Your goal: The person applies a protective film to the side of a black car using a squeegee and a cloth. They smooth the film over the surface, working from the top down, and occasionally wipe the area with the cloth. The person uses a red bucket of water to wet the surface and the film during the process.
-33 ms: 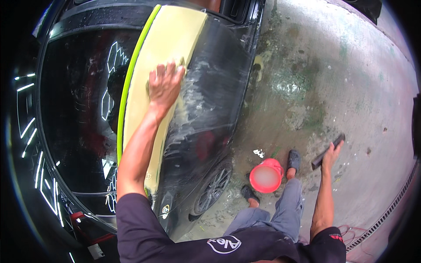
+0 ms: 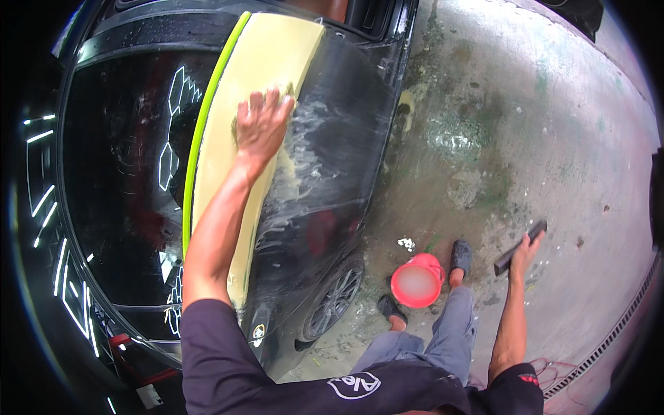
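Shirt [image 2: 297, 391], one: dark, on the person at work, over grey trousers [image 2: 453, 321]

Clogs [image 2: 461, 257], pair: dark, on the wet concrete floor [image 2: 581, 187]

Bucket [image 2: 424, 259], one: red, just beside the clogs, filled with cloudy, pale liquid

Wheel [image 2: 337, 301], one: dark and spoked, on the side of the car nearest the bucket

Right hand [image 2: 523, 257]: closed round a long dark block [image 2: 510, 257], held out over the floor, well apart from the car

Left hand [image 2: 261, 135]: fingers straight and a little spread, pressed down over a thin greenish pad [image 2: 289, 89] whose edges show past the fingers; cannot tell whether it grips the pad or only bears on it

Panel [image 2: 280, 52], one: cream-coloured, long and curved, on the car body, running beneath the left forearm and on past the left hand; yellow-green strip [image 2: 200, 131] along its left edge

Bodywork [image 2: 346, 97]: dark, to the right of the panel, streaked with pale, milky smears

Glass [image 2: 131, 152]: dark, beyond the strip, carrying bright reflections of lamps

Step in hand, as judged: wet rubbing of the cream panel with the pad, the block kept spare

Next move, as judged: calls for even pressure along the curve, clear of the strip, then a rinse to show the surface
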